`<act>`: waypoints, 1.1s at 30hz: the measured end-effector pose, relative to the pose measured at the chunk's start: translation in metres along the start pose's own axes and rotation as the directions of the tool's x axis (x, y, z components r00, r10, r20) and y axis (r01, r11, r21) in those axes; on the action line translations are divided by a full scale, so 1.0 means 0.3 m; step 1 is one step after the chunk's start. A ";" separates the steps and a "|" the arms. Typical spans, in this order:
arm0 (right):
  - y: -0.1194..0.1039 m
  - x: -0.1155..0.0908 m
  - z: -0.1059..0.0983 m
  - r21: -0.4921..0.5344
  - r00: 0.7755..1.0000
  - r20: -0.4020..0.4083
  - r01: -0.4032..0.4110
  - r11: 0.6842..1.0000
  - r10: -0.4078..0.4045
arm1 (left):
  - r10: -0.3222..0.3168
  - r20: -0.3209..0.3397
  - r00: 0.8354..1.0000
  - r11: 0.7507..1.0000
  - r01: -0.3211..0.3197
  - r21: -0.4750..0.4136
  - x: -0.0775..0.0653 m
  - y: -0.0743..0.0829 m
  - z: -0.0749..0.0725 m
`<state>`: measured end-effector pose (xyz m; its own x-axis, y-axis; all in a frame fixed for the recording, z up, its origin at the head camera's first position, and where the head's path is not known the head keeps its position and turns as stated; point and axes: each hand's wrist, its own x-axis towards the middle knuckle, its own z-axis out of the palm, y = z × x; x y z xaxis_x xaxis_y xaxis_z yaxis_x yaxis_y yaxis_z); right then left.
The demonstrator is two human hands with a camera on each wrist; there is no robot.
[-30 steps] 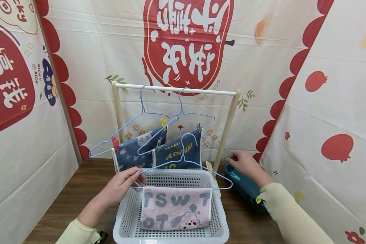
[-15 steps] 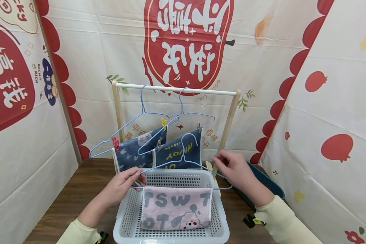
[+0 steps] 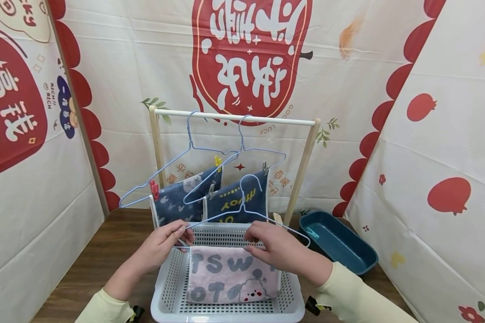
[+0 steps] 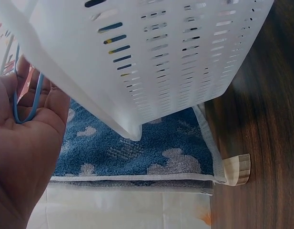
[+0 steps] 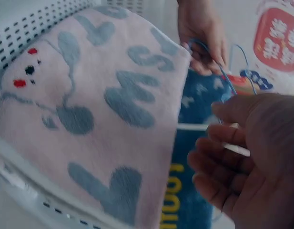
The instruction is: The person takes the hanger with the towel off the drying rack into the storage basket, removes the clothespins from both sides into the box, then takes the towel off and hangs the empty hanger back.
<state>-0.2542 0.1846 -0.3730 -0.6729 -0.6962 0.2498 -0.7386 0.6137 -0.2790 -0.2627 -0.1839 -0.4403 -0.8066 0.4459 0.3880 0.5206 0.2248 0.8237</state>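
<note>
In the head view, a pink towel [image 3: 226, 273] with grey letters hangs folded over the lower bar of a blue wire hanger [image 3: 210, 219], above a white perforated basket [image 3: 157, 287]. My left hand [image 3: 161, 244] holds the hanger's left corner; in the left wrist view the blue wire [image 4: 37, 98] crosses the fingers. My right hand [image 3: 280, 246] is over the right half of the hanger, near the towel's top edge. Its fingers are loosely bent in the right wrist view, thumb apart, and nothing shows between them. Whether it touches the towel cannot be told.
Behind the basket stands a wooden rack with a white rail [image 3: 275, 120]. Two hangers there carry a blue patterned towel [image 3: 182, 202] and a blue towel with yellow lettering [image 3: 234, 202], both held by clips. A teal tray [image 3: 343, 246] with a light-blue clip [image 3: 312, 232] sits right.
My right hand has come left from the teal tray to the pink towel's top edge, uncovering the tray. My left hand has stayed on the hanger's corner.
</note>
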 end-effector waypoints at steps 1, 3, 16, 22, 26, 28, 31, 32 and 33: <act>-0.003 0.006 0.010 -0.014 1.000 0.008 -0.003 1.000 0.003 | 0.004 0.000 1.000 1.000 -0.004 -0.001 0.001 -0.001 0.000; -0.007 0.020 0.028 -0.039 1.000 0.024 -0.011 0.999 0.012 | 0.012 0.000 1.000 1.000 -0.012 -0.005 0.003 -0.002 0.000; -0.008 0.067 0.096 -0.087 0.998 0.054 -0.020 0.996 0.024 | 0.033 -0.012 0.999 0.999 -0.033 -0.001 0.008 -0.002 0.010; -0.012 0.069 0.100 -0.076 0.999 0.042 0.001 0.997 0.002 | 0.036 0.001 0.999 0.999 -0.036 -0.003 0.006 -0.004 0.011; -0.016 0.070 0.096 -0.052 0.999 0.050 -0.013 0.999 0.015 | 0.027 -0.001 1.000 1.000 -0.027 -0.007 0.006 -0.005 0.010; -0.018 0.069 0.092 -0.035 0.999 0.048 -0.016 0.999 0.018 | 0.028 -0.001 1.000 1.000 -0.028 -0.007 0.006 -0.004 0.009; -0.022 0.068 0.086 -0.012 0.999 0.037 -0.015 1.000 0.016 | 0.033 0.002 0.999 0.999 -0.033 -0.006 0.006 -0.003 0.007; -0.022 0.067 0.085 -0.008 0.999 0.031 -0.013 1.000 0.013 | 0.033 0.001 0.999 0.999 -0.033 -0.006 0.006 -0.002 0.007; -0.022 0.066 0.084 -0.006 1.000 0.022 -0.007 1.000 0.007 | 0.031 0.000 1.000 0.999 -0.031 -0.004 0.006 -0.001 0.007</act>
<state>-0.2615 0.1573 -0.3896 -0.6774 -0.6997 0.2272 -0.7339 0.6211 -0.2751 -0.2637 -0.1815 -0.4407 -0.7899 0.4526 0.4138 0.5445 0.2069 0.8129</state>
